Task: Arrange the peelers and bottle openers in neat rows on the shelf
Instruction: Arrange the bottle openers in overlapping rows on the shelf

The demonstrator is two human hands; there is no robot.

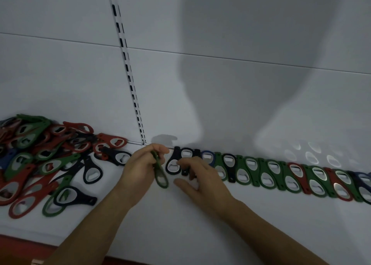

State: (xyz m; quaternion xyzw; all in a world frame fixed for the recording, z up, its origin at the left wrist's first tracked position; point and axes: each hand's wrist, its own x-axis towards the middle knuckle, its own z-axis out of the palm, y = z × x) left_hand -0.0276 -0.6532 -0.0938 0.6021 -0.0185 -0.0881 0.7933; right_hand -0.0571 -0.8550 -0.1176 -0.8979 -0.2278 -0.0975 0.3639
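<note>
Fingers of the left hand pinch a green bottle opener on edge, ring end down, just left of the row that runs along the back of the shelf. The right hand lies over the row's left end, fingers bent onto the black bottle opener there; whether they pinch or only press it I cannot tell.

The row nests head to tail, so the likeliest slip is laying the green one the wrong way round, which would break the pattern. Set down at a tilt, it could also knock the black end piece askew. The right hand could drag neighbours out of line if it shifts.

To the left, a loose pile of red, green, black and blue openers sprawls towards the shelf's front edge, and a careless reach could push some off. It also lies where the row would next grow. Behind stand the white back panel and a slotted upright.
</note>
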